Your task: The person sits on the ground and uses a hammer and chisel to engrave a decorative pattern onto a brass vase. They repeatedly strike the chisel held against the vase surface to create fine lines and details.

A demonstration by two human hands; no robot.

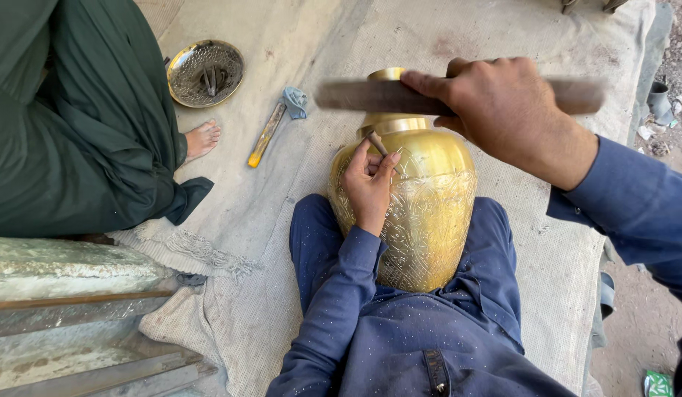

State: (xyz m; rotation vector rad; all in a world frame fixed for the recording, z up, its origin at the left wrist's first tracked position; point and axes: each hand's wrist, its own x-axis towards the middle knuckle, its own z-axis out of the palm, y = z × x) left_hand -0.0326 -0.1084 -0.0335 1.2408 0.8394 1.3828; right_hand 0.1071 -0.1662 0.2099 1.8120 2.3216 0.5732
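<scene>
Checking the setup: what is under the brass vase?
The brass vase lies between the person's blue-trousered legs, over a pale cloth. What lies directly beneath it is hidden.

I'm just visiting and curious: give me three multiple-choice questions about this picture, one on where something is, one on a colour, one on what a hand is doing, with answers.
1. Where does the brass vase lie?
A. Between the person's legs, on the lap
B. On a shelf
C. Inside the round metal dish

2. What colour is the handle of the tool lying on the cloth?
A. Red
B. Yellow
C. White

3. What is the left hand doing?
A. Resting flat on the cloth
B. Holding a cup
C. Pinching a small chisel against the vase

Answers: 1 A, the vase sits between the blue trouser legs. 2 B, its long handle is yellow. 3 C, the fingers grip the chisel at the vase's shoulder, while the right hand holds a blurred dark bar.
</scene>
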